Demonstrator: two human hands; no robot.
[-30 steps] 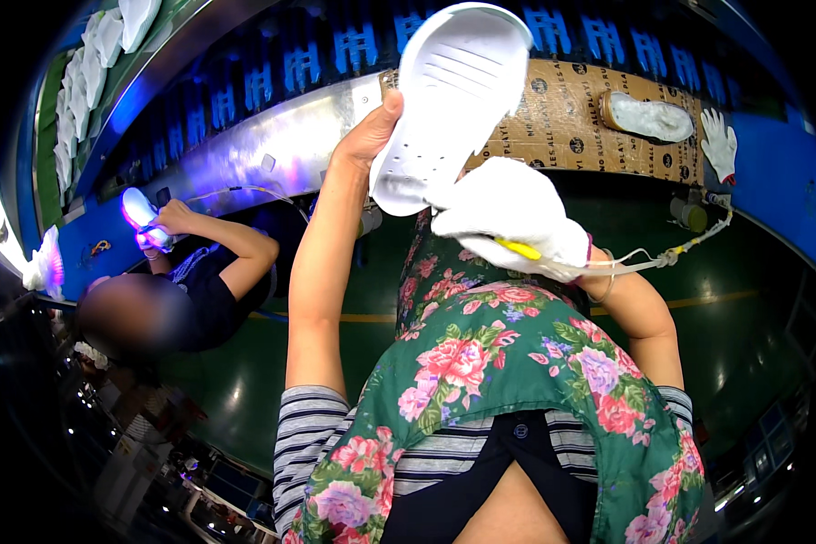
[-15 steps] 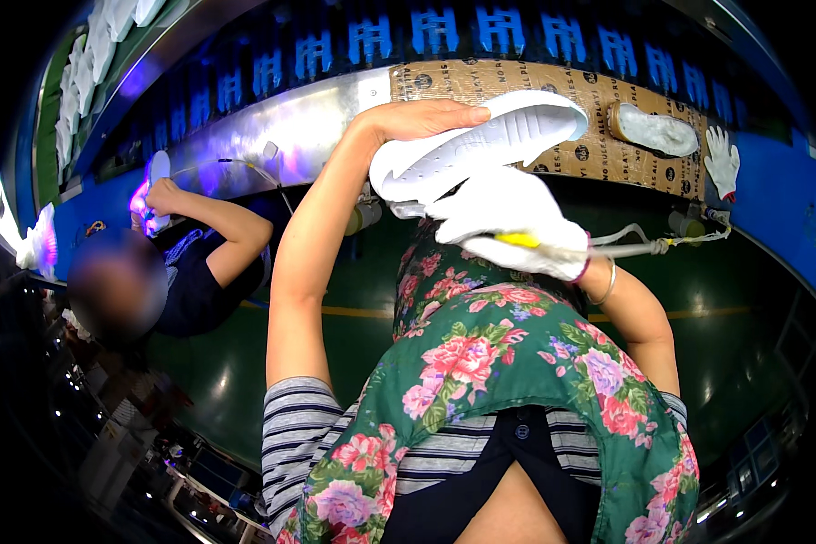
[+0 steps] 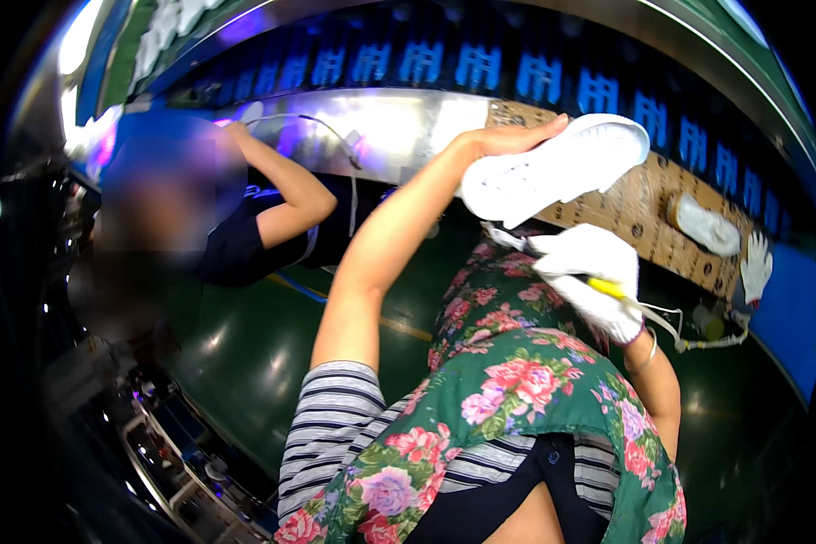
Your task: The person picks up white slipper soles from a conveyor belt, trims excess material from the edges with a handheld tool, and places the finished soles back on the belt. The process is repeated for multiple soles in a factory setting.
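My bare left hand grips a white shoe sole along its upper edge, holding it tilted above the front of the bench. In a white knit glove, my right hand is closed round a slim corded tool, whose yellow part shows between the fingers. The tool's grey tip points left, a little below the sole's heel end and apart from it. A pale cord trails to the right from that hand. What kind of tool it is I cannot make out.
Printed cardboard covers part of the metal bench. A white, brown-edged shoe-shaped piece and a spare white glove lie to the right. Blue clamp-like fixtures line the back. At left, a co-worker's arm reaches to the bench.
The sole has turned more of its inner face toward me. My right hand with the tool has come away from the sole, downward. The whole view has swung left.
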